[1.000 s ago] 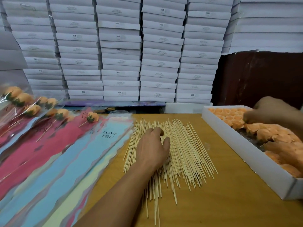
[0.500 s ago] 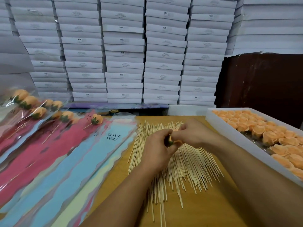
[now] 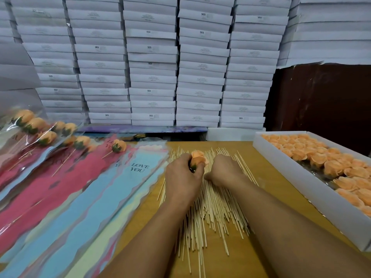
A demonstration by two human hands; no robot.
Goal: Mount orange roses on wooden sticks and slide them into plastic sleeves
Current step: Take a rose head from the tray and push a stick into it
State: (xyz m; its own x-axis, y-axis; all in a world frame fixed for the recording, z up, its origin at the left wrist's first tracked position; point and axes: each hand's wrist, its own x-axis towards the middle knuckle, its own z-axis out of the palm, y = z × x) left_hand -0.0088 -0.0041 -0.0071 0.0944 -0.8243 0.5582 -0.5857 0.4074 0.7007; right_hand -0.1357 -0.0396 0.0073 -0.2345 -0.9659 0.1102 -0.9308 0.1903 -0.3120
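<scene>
Left hand (image 3: 183, 175): my fingers curl around one orange rose (image 3: 197, 157), bloom up, green base at my fingertips.
Right hand (image 3: 223, 169): curled, knuckles down on the wooden sticks (image 3: 212, 207); whether it grips one, I cannot tell.
Rose: just beside my right hand.

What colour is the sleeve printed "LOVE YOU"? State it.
Light blue, with dark lettering: the sleeve shows in the head view, left of the wooden sticks.
</scene>
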